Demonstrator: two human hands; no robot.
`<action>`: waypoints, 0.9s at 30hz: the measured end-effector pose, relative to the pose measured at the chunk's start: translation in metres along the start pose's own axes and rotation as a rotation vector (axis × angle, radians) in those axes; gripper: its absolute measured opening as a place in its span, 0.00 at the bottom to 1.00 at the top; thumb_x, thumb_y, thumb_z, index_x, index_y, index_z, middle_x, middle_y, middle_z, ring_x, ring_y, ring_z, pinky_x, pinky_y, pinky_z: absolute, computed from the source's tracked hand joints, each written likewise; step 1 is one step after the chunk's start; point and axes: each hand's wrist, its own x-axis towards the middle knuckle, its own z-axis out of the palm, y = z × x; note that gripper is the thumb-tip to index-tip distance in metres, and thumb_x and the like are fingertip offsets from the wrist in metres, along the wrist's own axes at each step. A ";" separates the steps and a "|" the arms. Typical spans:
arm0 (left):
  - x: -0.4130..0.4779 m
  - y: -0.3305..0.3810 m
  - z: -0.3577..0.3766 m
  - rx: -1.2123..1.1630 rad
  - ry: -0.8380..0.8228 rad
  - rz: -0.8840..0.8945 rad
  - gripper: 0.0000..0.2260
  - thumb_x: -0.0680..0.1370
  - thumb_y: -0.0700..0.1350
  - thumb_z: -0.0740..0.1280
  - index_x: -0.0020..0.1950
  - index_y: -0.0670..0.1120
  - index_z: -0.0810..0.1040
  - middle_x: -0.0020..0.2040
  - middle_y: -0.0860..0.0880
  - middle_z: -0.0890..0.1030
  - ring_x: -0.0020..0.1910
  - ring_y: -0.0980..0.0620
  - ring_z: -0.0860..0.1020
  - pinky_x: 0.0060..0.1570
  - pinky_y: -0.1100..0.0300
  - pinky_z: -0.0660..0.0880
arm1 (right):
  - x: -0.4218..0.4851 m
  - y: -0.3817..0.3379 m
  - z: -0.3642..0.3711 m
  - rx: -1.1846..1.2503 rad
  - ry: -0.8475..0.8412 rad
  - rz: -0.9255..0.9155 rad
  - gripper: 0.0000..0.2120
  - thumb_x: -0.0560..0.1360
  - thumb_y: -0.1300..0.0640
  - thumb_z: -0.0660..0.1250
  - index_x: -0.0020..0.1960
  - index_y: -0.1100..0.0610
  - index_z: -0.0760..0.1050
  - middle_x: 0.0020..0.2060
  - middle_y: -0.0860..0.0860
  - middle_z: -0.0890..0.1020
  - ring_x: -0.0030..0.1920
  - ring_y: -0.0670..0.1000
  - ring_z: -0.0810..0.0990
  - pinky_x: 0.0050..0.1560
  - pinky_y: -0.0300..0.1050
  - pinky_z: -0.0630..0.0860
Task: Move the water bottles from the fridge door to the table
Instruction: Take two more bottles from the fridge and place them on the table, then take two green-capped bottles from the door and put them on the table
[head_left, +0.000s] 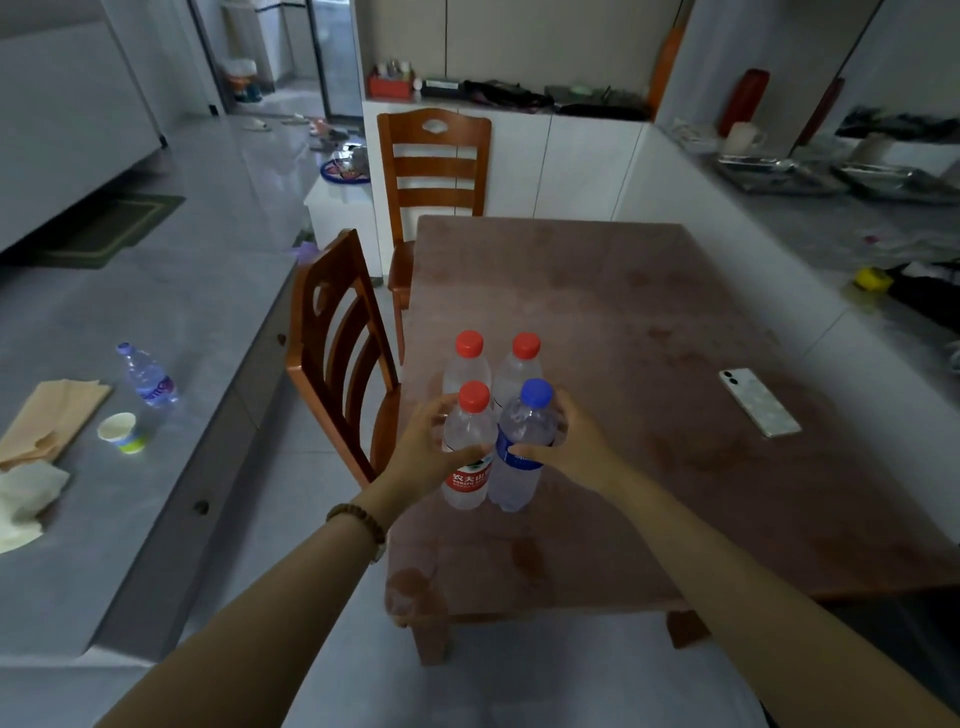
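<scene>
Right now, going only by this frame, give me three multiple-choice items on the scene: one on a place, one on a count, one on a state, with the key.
1. Where does the phone lie?
A. on the table, right of the bottles
B. on a chair seat
C. on the floor

2. How many bottles on the table have red caps?
A. one
B. three
C. four

3. What is the right hand doing?
A. hanging idle
B. gripping the blue-capped bottle
C. lifting the phone

Key:
1 A: the phone lies flat on the tabletop, apart from the bottles.
2 B: three caps are red and one is blue.
3 B: its fingers curl round that bottle, while the left hand grips a red-capped bottle.
</scene>
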 end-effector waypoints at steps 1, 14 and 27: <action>-0.001 0.002 -0.001 0.019 0.000 0.012 0.25 0.68 0.43 0.76 0.61 0.52 0.71 0.58 0.54 0.73 0.60 0.50 0.73 0.61 0.49 0.74 | -0.002 -0.001 0.002 -0.010 0.009 0.005 0.36 0.66 0.62 0.76 0.69 0.49 0.63 0.65 0.46 0.72 0.67 0.51 0.71 0.62 0.46 0.73; -0.064 0.074 -0.006 0.098 -0.042 0.577 0.19 0.76 0.43 0.66 0.66 0.46 0.71 0.62 0.48 0.75 0.61 0.48 0.73 0.60 0.63 0.66 | -0.198 -0.034 0.023 -0.197 0.637 0.222 0.32 0.74 0.53 0.69 0.74 0.54 0.61 0.72 0.51 0.66 0.71 0.47 0.64 0.65 0.31 0.58; -0.417 0.142 0.100 0.665 -1.227 0.906 0.25 0.76 0.61 0.59 0.71 0.53 0.65 0.69 0.52 0.71 0.65 0.50 0.72 0.62 0.54 0.71 | -0.625 -0.138 0.202 -0.197 1.103 0.915 0.32 0.74 0.43 0.66 0.74 0.49 0.60 0.75 0.47 0.60 0.74 0.48 0.59 0.73 0.44 0.58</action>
